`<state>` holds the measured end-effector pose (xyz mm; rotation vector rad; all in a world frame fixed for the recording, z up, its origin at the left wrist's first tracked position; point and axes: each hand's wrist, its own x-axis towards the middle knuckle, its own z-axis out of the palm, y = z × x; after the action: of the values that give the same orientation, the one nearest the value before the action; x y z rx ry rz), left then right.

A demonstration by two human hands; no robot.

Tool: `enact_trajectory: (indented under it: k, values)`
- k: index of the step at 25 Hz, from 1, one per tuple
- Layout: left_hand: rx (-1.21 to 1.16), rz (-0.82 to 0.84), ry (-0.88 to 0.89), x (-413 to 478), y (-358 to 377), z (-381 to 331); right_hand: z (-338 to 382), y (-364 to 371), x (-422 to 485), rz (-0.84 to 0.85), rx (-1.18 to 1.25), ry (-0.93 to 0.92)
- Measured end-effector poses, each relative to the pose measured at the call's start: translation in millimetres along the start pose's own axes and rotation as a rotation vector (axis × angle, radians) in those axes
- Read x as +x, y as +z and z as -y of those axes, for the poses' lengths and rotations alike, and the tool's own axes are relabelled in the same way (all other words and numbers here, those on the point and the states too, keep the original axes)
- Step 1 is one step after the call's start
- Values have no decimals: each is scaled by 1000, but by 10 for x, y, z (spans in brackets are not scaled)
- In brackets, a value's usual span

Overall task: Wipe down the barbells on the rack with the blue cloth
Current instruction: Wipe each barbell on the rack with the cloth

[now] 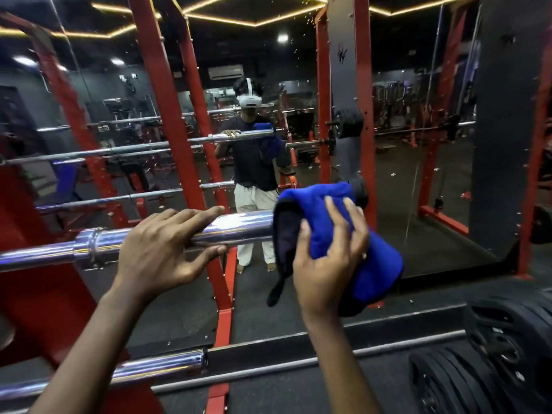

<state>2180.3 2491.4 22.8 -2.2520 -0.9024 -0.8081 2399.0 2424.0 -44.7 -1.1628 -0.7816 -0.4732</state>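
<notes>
Left hand [161, 243] wraps the top bar [239, 227], fingers over and thumb under, steadying it. Right hand [325, 258] clutches the cloth [316, 201], bunched round the bar's right end.

Risks:
- The cloth hides the bar tip, so how much sleeve remains is unclear. One stroke further right likely pulls the cloth off the end.
- A looser left grip could let the bar roll under the wipe.
- The dangling cloth tail may snag on the lower bar [167, 361].
</notes>
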Motion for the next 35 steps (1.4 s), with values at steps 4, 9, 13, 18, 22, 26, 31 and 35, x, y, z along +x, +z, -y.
enact_trajectory:
  k: [4, 9, 13, 18, 22, 26, 31, 35]
  values:
    - [-25, 32, 1, -6, -2, 37, 42, 32, 365, 256, -174, -229]
    - [-63, 68, -14, -2, 12, 61, -31, 8, 681, 153, -240, -77]
    - [-171, 101, -34, -10, -53, 152, 300, 166, 283, 402, -351, -308]
    - [-4, 149, -57, -321, -186, 595, 86, 96, 524, 208, -326, -118]
    - [-35, 104, -46, -376, -169, 720, 454, 291, 112, 259, -359, -169]
    - [-148, -43, -28, -517, -126, 821, 543, 366, -257, 422, -376, -392]
    - [-173, -80, -94, -888, -74, 1226, 298, 317, 29, 163, -344, -195]
    - [-201, -108, -128, -925, -40, 1201, 691, 547, -340, 274, -373, -238]
